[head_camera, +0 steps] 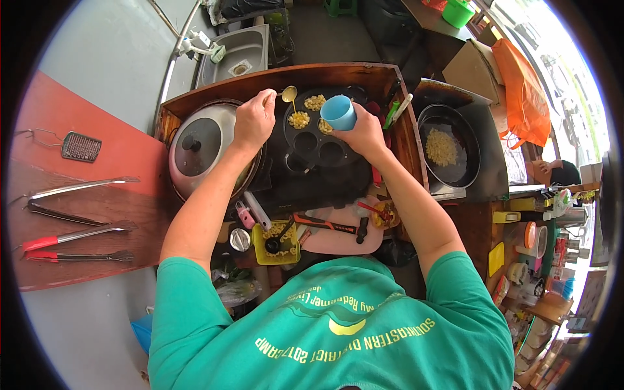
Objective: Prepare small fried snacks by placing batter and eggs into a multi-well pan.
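Between the fingers of my left hand (pixel 255 119) is a small metal ladle (pixel 289 93), tipped over a round multi-well pan (pixel 319 146). A thin stream of yellow liquid falls from it onto a heap of pale pieces (pixel 299 120) in one well. My right hand (pixel 364 130) grips a light blue cup (pixel 338 113), tilted above the pan's right side; what it contains is hidden. Another filled well (pixel 315 102) shows behind. Two nearer wells (pixel 305 142) look dark and unfilled. The cup and hand cover part of the pan.
Left of the pan stands a lidded pot (pixel 195 146). A hammer (pixel 336 225) lies on a pink board (pixel 341 243), beside a yellow container (pixel 277 248) of pale pieces. To the right, a frying pan (pixel 448 146) holds chopped food. Tongs (pixel 78 239) and a grater (pixel 82 146) hang at left.
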`<state>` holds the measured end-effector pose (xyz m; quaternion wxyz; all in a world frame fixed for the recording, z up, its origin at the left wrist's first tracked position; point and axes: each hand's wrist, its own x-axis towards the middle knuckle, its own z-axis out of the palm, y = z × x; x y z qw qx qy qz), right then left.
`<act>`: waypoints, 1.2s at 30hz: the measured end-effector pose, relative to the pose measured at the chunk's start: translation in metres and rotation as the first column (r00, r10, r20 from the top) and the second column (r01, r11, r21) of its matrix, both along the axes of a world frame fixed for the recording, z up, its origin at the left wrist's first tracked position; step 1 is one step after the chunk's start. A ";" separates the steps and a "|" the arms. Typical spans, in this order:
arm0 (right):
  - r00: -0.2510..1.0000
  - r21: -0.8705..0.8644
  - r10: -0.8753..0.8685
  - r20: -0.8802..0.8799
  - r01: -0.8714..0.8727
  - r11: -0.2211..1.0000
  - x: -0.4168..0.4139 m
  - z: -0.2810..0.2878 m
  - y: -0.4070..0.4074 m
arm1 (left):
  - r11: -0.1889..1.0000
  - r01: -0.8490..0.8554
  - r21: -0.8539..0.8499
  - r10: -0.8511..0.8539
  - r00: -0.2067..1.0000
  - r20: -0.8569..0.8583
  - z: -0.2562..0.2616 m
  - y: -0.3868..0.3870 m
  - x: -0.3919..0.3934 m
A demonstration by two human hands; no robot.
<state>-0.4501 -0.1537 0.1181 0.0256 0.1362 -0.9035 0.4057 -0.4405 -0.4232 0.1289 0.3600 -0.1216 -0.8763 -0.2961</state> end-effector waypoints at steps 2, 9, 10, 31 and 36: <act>1.000 0.020 -0.018 -0.012 0.018 1.000 -0.002 -0.005 0.002 | 0.997 0.043 -0.068 -0.048 0.997 -0.067 0.012 0.003 0.006; 1.000 0.006 0.005 0.007 -0.005 1.000 -0.005 -0.009 0.003 | 0.979 0.140 -0.145 -0.151 0.986 -0.064 0.010 0.005 0.013; 1.000 -0.006 0.004 -0.015 -0.004 1.000 -0.005 -0.015 0.001 | 0.995 0.062 -0.081 -0.059 0.997 0.047 -0.002 0.002 0.010; 0.906 -0.043 0.171 -0.387 -0.203 0.978 -0.049 0.012 0.023 | 0.962 0.258 0.093 -0.248 0.963 -0.109 0.053 0.065 0.027; 0.874 0.114 0.143 -0.465 -0.101 0.988 -0.071 0.035 0.024 | 0.852 -0.091 0.515 0.033 0.992 0.121 0.039 0.058 0.013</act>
